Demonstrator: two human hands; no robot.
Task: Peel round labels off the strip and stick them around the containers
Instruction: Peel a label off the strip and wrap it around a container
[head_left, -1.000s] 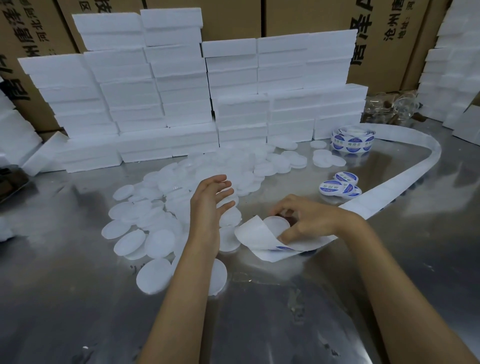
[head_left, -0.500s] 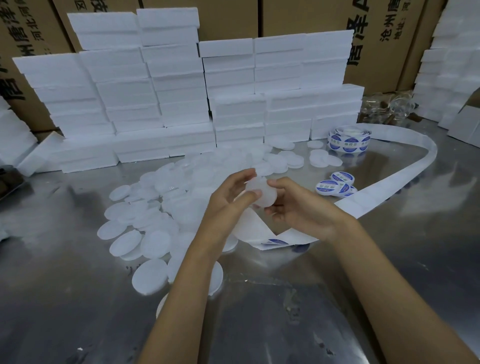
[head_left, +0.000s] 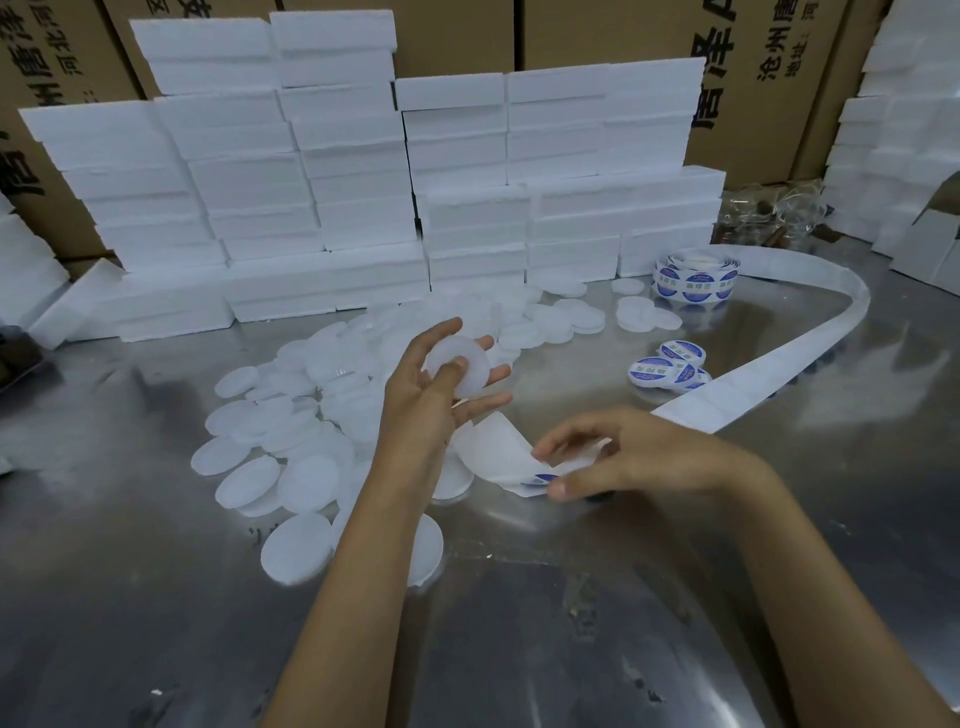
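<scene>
Held up above the table, the left hand (head_left: 436, 395) grips one round white container (head_left: 458, 370), thumb pressed on its face and fingers spread behind its rim. Lower and to the right, the right hand (head_left: 618, 457) pinches the loose end of the label strip (head_left: 498, 457), thumb and forefinger narrow on the curled backing paper where a blue round label (head_left: 545, 478) shows at the edge; whether the label is already lifting off is too small to tell. From that hand the strip runs right across the steel table (head_left: 519, 623), loops back and ends at a label roll (head_left: 696, 280) standing near the foam blocks. Two or three finished containers (head_left: 667, 366) with blue labels lie between the roll and the right hand, just beside the strip. A loose pile of bare white containers (head_left: 291, 415) spreads left of the left forearm and behind the raised hand. Stacked white foam blocks (head_left: 363, 171) stand along the back, with printed cardboard boxes (head_left: 753, 62) behind them.
</scene>
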